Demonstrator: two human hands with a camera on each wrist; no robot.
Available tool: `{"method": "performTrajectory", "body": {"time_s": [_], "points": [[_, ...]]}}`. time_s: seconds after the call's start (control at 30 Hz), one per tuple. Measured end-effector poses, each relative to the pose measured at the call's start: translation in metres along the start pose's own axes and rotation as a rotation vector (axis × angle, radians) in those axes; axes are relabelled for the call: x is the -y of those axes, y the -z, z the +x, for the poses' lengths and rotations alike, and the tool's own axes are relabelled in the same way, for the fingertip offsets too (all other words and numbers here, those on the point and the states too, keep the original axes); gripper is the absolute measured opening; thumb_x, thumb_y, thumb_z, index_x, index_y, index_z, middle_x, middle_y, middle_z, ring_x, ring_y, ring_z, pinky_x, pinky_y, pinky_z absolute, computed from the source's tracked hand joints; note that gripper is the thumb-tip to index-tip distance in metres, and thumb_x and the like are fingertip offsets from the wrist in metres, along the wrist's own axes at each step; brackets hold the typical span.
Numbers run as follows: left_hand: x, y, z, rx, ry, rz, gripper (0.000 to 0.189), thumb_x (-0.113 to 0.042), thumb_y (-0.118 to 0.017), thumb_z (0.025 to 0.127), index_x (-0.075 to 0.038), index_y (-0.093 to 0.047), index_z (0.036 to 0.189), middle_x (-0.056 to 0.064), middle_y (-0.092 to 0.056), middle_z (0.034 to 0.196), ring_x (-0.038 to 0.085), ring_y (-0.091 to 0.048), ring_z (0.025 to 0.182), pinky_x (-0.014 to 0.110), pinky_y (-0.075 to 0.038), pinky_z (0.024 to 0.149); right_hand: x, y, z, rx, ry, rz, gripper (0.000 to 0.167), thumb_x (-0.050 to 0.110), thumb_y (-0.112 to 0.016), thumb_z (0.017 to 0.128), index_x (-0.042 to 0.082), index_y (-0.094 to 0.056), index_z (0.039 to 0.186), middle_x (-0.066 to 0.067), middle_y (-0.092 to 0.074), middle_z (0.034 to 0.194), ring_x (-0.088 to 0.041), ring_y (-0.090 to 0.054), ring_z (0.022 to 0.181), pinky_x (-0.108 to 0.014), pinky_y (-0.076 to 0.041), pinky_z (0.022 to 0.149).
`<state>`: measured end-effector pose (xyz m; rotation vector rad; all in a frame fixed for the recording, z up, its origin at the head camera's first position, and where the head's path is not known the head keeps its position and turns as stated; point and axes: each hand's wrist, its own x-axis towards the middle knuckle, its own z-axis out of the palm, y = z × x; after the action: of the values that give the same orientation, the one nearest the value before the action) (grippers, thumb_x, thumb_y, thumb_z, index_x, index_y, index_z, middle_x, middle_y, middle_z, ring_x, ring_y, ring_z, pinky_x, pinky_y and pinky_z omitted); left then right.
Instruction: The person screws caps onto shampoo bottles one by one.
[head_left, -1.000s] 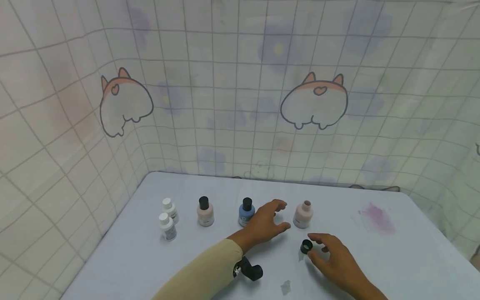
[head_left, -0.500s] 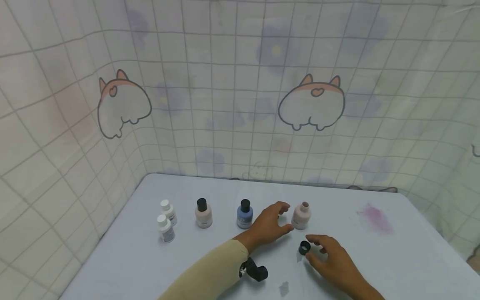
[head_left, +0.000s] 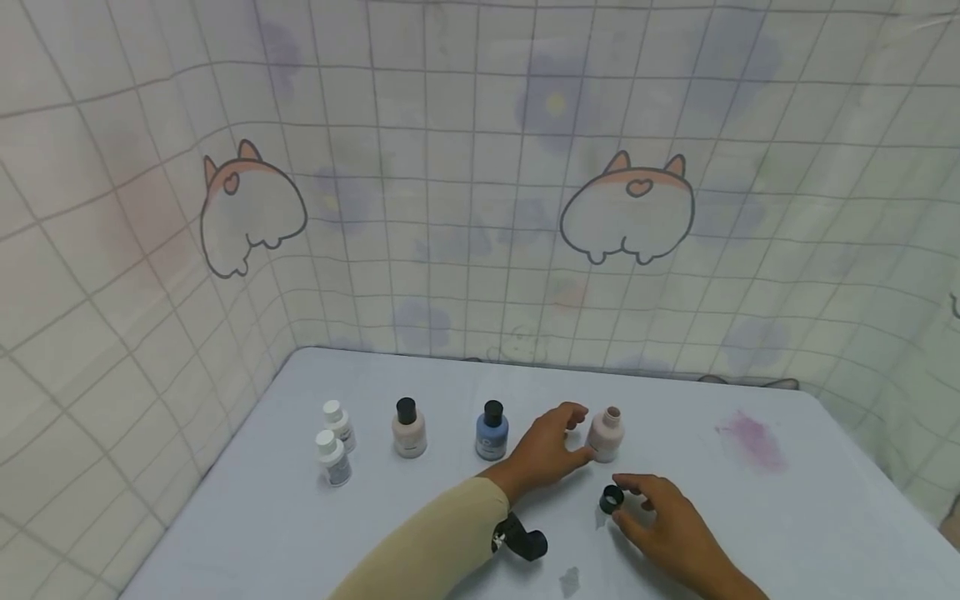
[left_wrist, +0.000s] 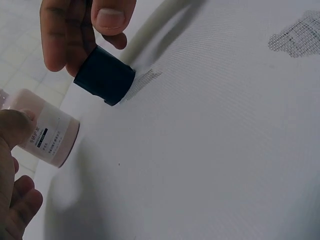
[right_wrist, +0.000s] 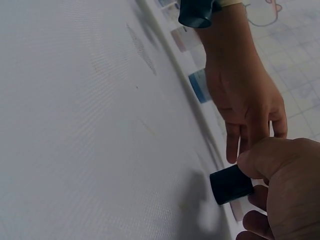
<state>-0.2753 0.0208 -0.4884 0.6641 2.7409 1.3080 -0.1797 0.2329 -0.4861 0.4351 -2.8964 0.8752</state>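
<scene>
An uncapped pale pink bottle (head_left: pixel 605 437) stands upright at the right of the table, its narrow neck bare. My left hand (head_left: pixel 547 446) is beside it, fingers spread and gently bent. In the left wrist view its thumb (left_wrist: pixel 16 128) overlaps the bottle; contact is unclear. A black bottle cap (head_left: pixel 611 500) sits on the table in front of the bottle, its opening towards the head camera. Around the cap's right side are the parted thumb and index finger of my right hand (head_left: pixel 671 521). The right wrist view shows the thumb overlapping the cap (right_wrist: pixel 231 184), without a clear pinch.
A blue bottle (head_left: pixel 492 433) and a beige bottle (head_left: pixel 409 431), both black-capped, stand left of my left hand. Further left are two small white bottles (head_left: pixel 334 460). Pink staining (head_left: pixel 753 437) marks the white table at right. Behind hangs a checked curtain (head_left: pixel 480 192).
My left hand has shifted slightly right, so its thumb now reaches the uncapped bottle's side. My right hand and the cap stay nearly still.
</scene>
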Motion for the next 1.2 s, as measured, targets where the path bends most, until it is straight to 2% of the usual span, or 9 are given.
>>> {"method": "performTrajectory", "body": {"time_s": [0.27,0.43,0.63,0.83,1.03,1.2], "points": [[-0.001,-0.006,0.005,-0.007,0.027,-0.026,0.06,-0.031,-0.079,0.093,-0.019,-0.051,0.144,-0.004,-0.06,0.138,0.01,-0.059,0.122,0.025,-0.05,0.101,-0.001,-0.001,0.001,0.012,-0.021,-0.013,0.049,0.02,-0.084,0.086,0.015,-0.066,0.131,-0.001,-0.066,0.12,-0.015,-0.062,0.102,-0.039,-0.057,0.084],[-0.003,-0.007,0.006,-0.011,0.023,-0.025,0.062,-0.03,-0.079,0.093,-0.017,-0.05,0.146,0.0,-0.059,0.139,0.013,-0.059,0.123,0.025,-0.05,0.101,-0.001,-0.002,0.003,0.026,-0.046,-0.028,0.05,0.021,-0.085,0.085,0.016,-0.066,0.131,-0.001,-0.066,0.121,-0.015,-0.062,0.101,-0.039,-0.057,0.085],[-0.003,-0.01,0.008,-0.021,0.011,-0.036,0.061,-0.031,-0.079,0.093,-0.017,-0.05,0.145,0.0,-0.059,0.139,0.012,-0.059,0.123,0.026,-0.051,0.101,-0.001,-0.001,0.004,0.015,-0.018,-0.034,0.049,0.021,-0.085,0.085,0.015,-0.067,0.13,-0.001,-0.067,0.12,-0.015,-0.062,0.101,-0.039,-0.057,0.085],[-0.005,-0.015,0.009,-0.017,0.037,-0.066,0.061,-0.03,-0.08,0.092,-0.018,-0.051,0.145,-0.003,-0.06,0.138,0.011,-0.059,0.123,0.026,-0.051,0.101,-0.002,-0.003,0.004,0.022,-0.033,-0.032,0.049,0.021,-0.086,0.084,0.015,-0.067,0.13,0.0,-0.067,0.12,-0.014,-0.061,0.101,-0.04,-0.057,0.086],[-0.003,-0.017,0.01,-0.027,0.03,-0.049,0.06,-0.028,-0.08,0.092,-0.018,-0.052,0.144,-0.003,-0.062,0.136,0.011,-0.061,0.121,0.024,-0.051,0.1,-0.002,-0.004,0.005,0.024,-0.04,-0.03,0.048,0.02,-0.086,0.084,0.016,-0.068,0.129,0.001,-0.067,0.12,-0.015,-0.061,0.105,-0.04,-0.057,0.088],[-0.004,-0.017,0.011,-0.026,0.023,-0.035,0.06,-0.03,-0.08,0.092,-0.016,-0.052,0.144,-0.003,-0.062,0.137,0.012,-0.061,0.122,0.025,-0.05,0.101,-0.003,-0.004,0.006,-0.001,-0.006,-0.031,0.047,0.018,-0.086,0.084,0.015,-0.069,0.127,0.003,-0.068,0.118,-0.016,-0.061,0.109,-0.038,-0.058,0.087]]}}
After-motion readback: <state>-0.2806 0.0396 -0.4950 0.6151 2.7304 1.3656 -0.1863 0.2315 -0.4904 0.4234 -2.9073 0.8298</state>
